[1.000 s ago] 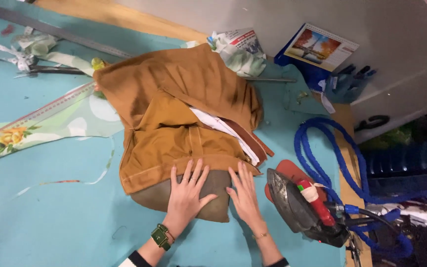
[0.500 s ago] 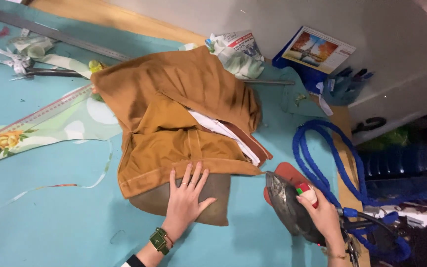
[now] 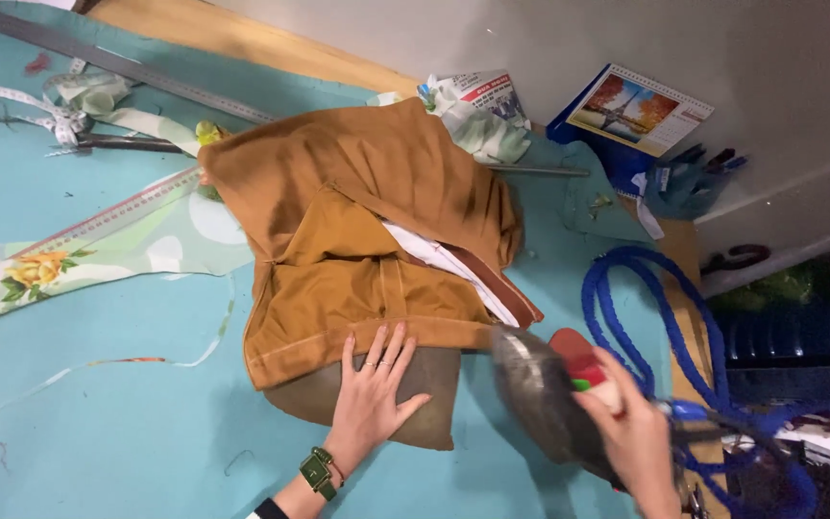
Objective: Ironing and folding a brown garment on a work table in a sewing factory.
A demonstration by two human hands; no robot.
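Note:
A mustard-brown garment (image 3: 357,240) lies bunched on the turquoise table (image 3: 98,384), with a white and brown lining strip showing at its right side. Its lower hem rests over a dark olive pressing pad (image 3: 415,404). My left hand (image 3: 372,389), wearing a green watch and a ring, lies flat on the hem and the pad with fingers spread. My right hand (image 3: 631,437) grips the red handle of a steam iron (image 3: 545,404), held tilted and blurred just right of the pad, its soleplate facing the garment.
A blue hose (image 3: 646,317) loops at the right by the iron. Floral fabric strips (image 3: 98,250), a long metal ruler (image 3: 127,67) and a measuring tape lie at the left. A crumpled wrapper (image 3: 482,111), a blue calendar (image 3: 636,111) and gloves sit at the back.
My right hand left the pad, went right to the iron, took its handle, and has lifted it towards the garment. My left hand stayed pressed on the hem.

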